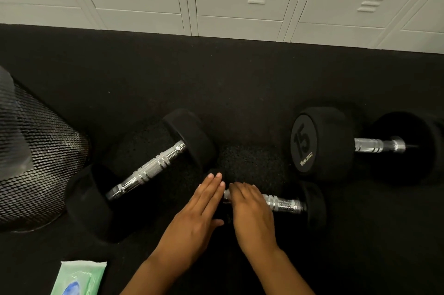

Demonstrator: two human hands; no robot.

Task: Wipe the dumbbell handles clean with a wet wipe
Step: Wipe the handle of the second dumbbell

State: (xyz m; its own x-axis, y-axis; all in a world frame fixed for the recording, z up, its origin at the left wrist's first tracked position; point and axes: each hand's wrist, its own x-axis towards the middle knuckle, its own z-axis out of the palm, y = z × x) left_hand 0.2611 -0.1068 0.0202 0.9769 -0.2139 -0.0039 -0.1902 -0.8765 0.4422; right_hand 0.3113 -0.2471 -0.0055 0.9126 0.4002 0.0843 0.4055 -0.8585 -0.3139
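Dumbbell, small, black-ended, chrome-handled (pixel 283 203): my left hand (pixel 199 213) lies flat on its end, right hand (pixel 252 213) curls over the handle.

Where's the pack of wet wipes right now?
The wipes pack lies on the black floor at the bottom left of the head view, below the mesh basket.

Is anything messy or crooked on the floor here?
A little. The three dumbbells don't line up: the left dumbbell lies slanted, while the small dumbbell under both hands and the 15 dumbbell lie nearly level. Nothing looks spilled or broken. The wipes pack lies flat on the black floor.
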